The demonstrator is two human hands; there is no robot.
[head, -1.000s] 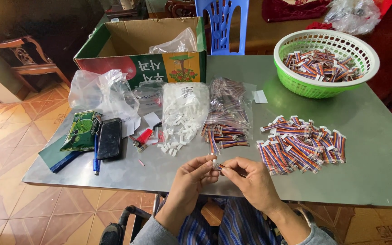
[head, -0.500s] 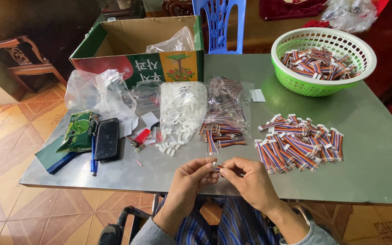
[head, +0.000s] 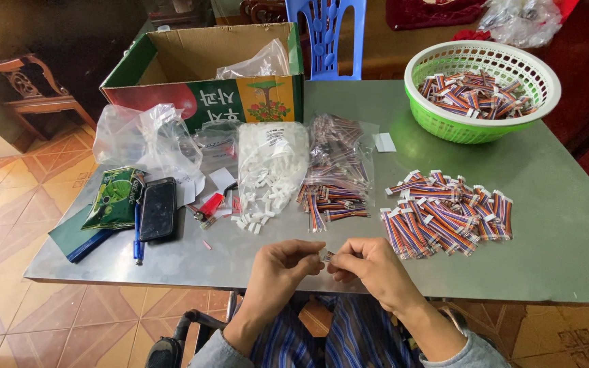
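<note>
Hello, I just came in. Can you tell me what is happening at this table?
A person sits at a grey metal table. The left hand and right hand pinch one small white connector piece between the fingertips, near the table's front edge. Beside them lies a pile of short multicoloured ribbon cables; more fill a green plastic basket. A clear bag of white plastic connectors lies open.
</note>
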